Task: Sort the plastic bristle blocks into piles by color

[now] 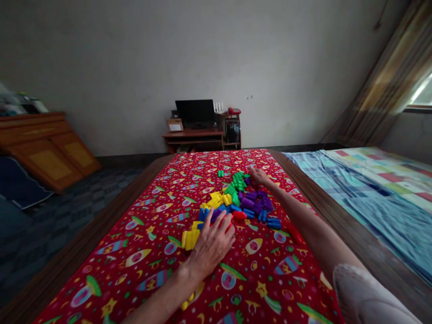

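A heap of plastic toy blocks in several colours lies on a red patterned cloth (135,252). My left hand (216,238) rests low over the near side of the heap, fingers spread and bent, touching blue and purple blocks; a red block is partly hidden under its fingers. Yellow blocks (191,238) lie just left of it. At the far side, my right hand (259,175) has its fingers curled together at a small purple block (248,181), beside the green blocks (238,181). More purple blocks (258,202) and blue blocks (273,223) lie nearer me.
A single green block (220,173) sits apart at the back, and a red piece (295,234) lies under my right forearm. Beyond the table stands a desk with a monitor (195,112). A bed (378,193) is on the right, a wooden cabinet (47,155) on the left.
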A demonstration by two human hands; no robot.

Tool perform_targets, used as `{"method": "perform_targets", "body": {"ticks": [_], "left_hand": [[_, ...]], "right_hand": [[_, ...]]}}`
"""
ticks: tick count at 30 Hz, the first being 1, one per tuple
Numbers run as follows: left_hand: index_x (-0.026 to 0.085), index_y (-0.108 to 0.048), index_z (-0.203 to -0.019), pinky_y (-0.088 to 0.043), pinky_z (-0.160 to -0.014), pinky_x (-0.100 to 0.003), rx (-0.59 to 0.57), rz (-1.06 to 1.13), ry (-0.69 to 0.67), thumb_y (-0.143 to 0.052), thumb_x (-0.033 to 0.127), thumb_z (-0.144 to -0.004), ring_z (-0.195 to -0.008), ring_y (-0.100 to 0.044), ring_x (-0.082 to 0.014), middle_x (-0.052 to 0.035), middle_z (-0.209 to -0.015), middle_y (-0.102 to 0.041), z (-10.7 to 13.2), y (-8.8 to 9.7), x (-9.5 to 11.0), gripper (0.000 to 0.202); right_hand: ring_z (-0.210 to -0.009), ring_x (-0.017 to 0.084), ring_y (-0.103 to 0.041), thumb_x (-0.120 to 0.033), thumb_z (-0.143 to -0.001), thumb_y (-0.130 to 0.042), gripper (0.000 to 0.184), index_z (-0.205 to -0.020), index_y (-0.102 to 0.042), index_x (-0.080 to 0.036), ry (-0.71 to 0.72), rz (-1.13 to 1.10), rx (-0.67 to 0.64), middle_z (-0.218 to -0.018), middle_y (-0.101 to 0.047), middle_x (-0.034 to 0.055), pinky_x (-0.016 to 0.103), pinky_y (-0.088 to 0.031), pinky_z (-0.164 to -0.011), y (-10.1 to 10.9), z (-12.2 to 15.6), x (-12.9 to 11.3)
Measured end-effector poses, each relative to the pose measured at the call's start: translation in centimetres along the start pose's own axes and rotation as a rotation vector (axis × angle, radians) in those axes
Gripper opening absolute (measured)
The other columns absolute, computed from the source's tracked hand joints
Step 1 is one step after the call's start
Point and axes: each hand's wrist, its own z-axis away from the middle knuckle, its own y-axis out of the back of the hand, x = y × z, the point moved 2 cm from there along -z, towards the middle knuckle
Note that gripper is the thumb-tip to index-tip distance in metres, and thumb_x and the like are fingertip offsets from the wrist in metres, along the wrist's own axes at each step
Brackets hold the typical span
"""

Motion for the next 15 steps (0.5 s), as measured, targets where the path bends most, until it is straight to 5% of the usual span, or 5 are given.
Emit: {"method": "perform_targets", "body": {"ticks": [6, 11, 15], "left_hand": [[0.021, -0.062, -0.111, -0.032, -0.113, -0.050, 0.054, 0.115, 0.098, -0.052, 0.035, -0.093, -0.130, -0.046, -0.0262, -0.0101, -0.137, -0.053, 1.2, -0.2, -2.3, 0.025], [0.021, -0.051, -0.130, -0.038, -0.109, -0.048, 0.084, 0.155, 0.140, -0.049, 0.038, -0.094, -0.129, -0.048, -0.0276, -0.0118, -0.141, -0.049, 2.9, -0.2, -4.2, 0.040], [0.021, -0.036, -0.143, -0.034, -0.111, -0.050, 0.168, 0.153, 0.240, -0.034, 0.030, -0.100, -0.136, -0.040, -0.0284, -0.0136, -0.149, -0.039, 3.8, 0.0, -4.9, 0.044]], "right_hand": [[-0.104, 0.028, -0.064, -0.070, -0.090, -0.027, 0.073, -0.097, -0.073, -0.014, 0.084, -0.013, -0.288, -0.098, -0.072, 0.0133, 0.041, -0.045, -0.096, -4.3, 0.8, -4.1], [-0.107, 0.020, -0.063, -0.068, -0.093, -0.012, 0.076, -0.122, -0.064, -0.022, 0.332, -0.282, -0.559, -0.114, -0.070, 0.0064, 0.034, -0.047, -0.095, -4.5, 2.7, -7.5], [-0.107, 0.025, -0.063, -0.067, -0.093, -0.014, 0.076, -0.119, -0.064, -0.015, 0.300, -0.253, -0.336, -0.113, -0.069, 0.0121, 0.037, -0.047, -0.093, -4.6, -1.1, -8.7]]}}
